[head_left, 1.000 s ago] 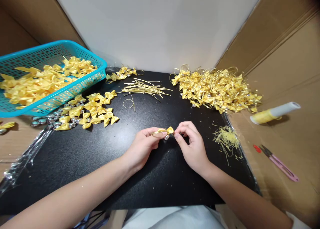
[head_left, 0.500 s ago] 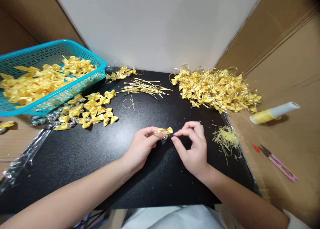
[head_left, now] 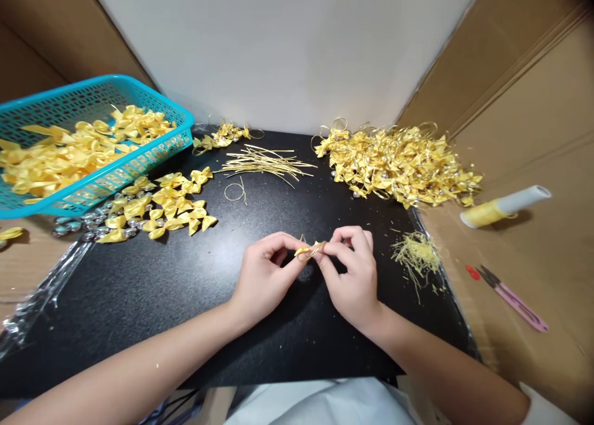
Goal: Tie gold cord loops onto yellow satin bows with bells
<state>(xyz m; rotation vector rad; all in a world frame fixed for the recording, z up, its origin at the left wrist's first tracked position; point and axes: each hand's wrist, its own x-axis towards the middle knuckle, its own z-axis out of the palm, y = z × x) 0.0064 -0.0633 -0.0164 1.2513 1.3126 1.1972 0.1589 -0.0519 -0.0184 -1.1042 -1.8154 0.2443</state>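
Between the fingertips of both hands, over the middle of the black tabletop (head_left: 204, 307), is a small yellow ribbon bow (head_left: 304, 250) with a gold cord looped at it. My left hand (head_left: 266, 273) pinches the bow from the left. My right hand (head_left: 350, 270) is closed at thumb and forefinger on the gold cord (head_left: 319, 247) at the bow's right side. Fingers hide part of the bow. Beyond the hands lie cut gold cords (head_left: 266, 163) and one thin looped thread (head_left: 234, 192).
At left stands a turquoise basket (head_left: 185, 131) of yellow bows, with bows with silver bells (head_left: 167, 202) before it. A heap of corded bows (head_left: 394, 165) is at back right. Thread scraps (head_left: 416, 256), pink thread snips (head_left: 515, 301) and a thread-wound tube (head_left: 505, 206) lie right.
My right hand has moved left to meet the left hand and now grips the cord at the bow. The bow has turned in my left fingers. The view has shifted slightly.
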